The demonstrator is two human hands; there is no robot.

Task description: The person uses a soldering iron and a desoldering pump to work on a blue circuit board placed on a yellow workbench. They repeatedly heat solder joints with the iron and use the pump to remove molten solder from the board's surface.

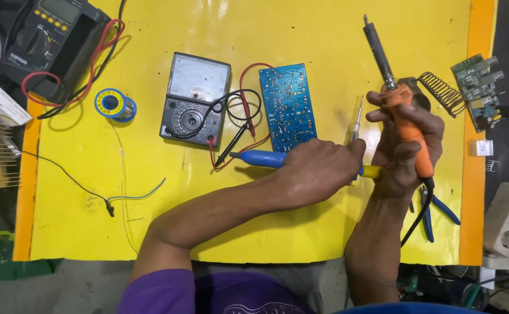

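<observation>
soldering iron (402, 110) upright in right hand (408, 151) fist, left hand (318, 168) gripping blue desoldering pump (263, 158), pcb (287, 106) nearby

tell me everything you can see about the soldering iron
The soldering iron has an orange handle, a dark metal shaft and a thin tip. The right hand holds it by the handle, tip pointing up and away, above the yellow table. A black cord leaves its lower end.

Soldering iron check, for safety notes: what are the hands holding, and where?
Right hand grips the soldering iron by its orange handle; left hand holds the blue desoldering pump mid-body.
</observation>
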